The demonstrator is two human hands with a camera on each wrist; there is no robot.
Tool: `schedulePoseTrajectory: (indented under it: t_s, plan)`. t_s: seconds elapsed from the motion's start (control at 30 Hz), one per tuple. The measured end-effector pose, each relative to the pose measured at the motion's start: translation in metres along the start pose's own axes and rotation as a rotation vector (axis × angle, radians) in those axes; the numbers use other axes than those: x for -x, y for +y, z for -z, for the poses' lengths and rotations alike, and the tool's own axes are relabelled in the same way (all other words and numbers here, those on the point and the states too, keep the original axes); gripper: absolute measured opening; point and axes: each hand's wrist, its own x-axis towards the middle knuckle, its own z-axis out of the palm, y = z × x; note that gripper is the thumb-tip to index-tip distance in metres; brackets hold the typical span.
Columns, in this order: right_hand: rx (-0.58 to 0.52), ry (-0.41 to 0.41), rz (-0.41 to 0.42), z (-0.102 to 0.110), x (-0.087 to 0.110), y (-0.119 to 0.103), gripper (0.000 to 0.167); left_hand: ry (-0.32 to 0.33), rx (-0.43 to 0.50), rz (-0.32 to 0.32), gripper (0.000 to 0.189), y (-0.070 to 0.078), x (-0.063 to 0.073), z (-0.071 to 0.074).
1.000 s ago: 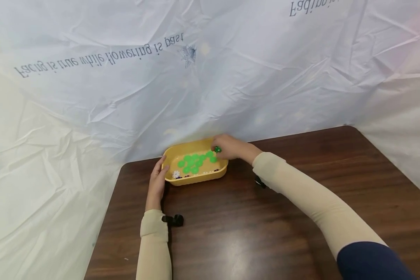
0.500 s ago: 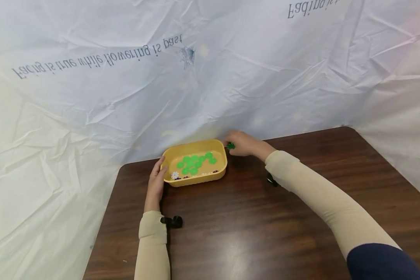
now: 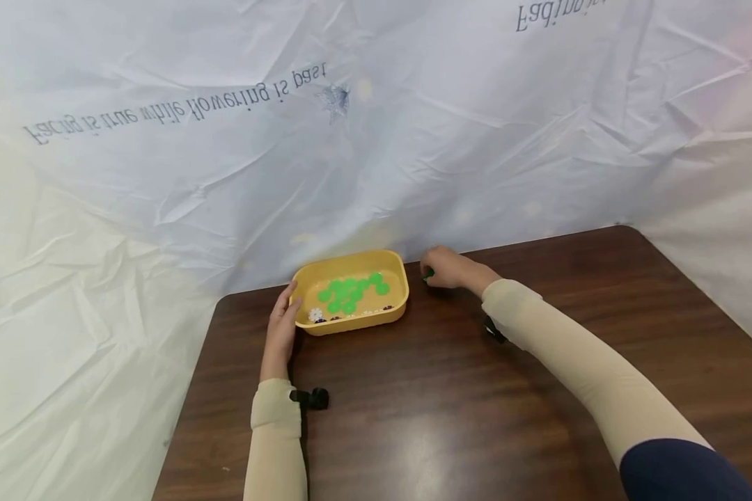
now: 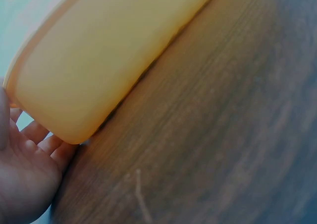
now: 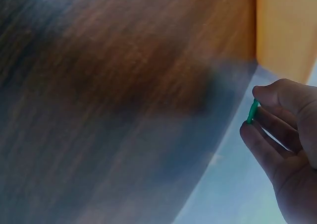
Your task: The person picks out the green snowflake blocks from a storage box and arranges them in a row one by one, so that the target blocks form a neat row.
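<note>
A yellow plastic tray [image 3: 351, 325] stands on the table by the back edge. Green snowflake discs [image 3: 349, 287] lie spread over its bottom, with a white one [image 3: 315, 314] and some dark ones along the near side. My left hand [image 3: 280, 327] grips the tray's left end at the rim; in the left wrist view its fingers reach around the outside corner. To the right of the tray, my right hand [image 3: 448, 268] pinches a single green disc [image 5: 252, 111] between thumb and fingers, seen edge-on in the right wrist view.
The brown wooden table [image 3: 476, 417] reaches toward me and to the right. A wrinkled white cloth [image 3: 376, 139] with printed lettering hangs behind the table. Small black cameras [image 3: 313, 399] sit on both wrists.
My right hand has come out of the tray to the right with the green disc, then dropped a little toward the table. The left hand has stayed on the tray's left end.
</note>
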Motion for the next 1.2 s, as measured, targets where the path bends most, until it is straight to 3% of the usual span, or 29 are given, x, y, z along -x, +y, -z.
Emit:
schedulePoseTrajectory:
  t_s: [0.13, 0.43, 0.73, 0.93, 1.03, 1.2]
  plan:
    - [0.006, -0.021, -0.022, -0.006, 0.001, 0.005, 0.013, 0.024, -0.001, -0.045, 0.054, -0.018, -0.008, 0.001]
    - [-0.01, -0.036, -0.024, -0.015, 0.001, 0.009, 0.015, 0.017, 0.011, -0.033, 0.055, -0.015, -0.009, 0.002]
    - [-0.024, -0.045, -0.013, -0.01, 0.002, 0.002, 0.018, 0.003, 0.014, 0.001, 0.053, 0.014, 0.007, -0.002]
    - [-0.101, 0.103, 0.08, 0.011, -0.003, -0.027, 0.023, 0.004, 0.025, -0.006, 0.053, 0.016, 0.008, -0.003]
    - [-0.084, 0.152, 0.124, 0.016, -0.013, -0.049, 0.024, -0.001, 0.025, -0.014, 0.053, 0.015, 0.007, -0.002]
    - [-0.02, 0.064, 0.157, 0.006, -0.034, -0.078, 0.026, 0.001, 0.02, -0.005, 0.053, 0.014, 0.005, 0.0]
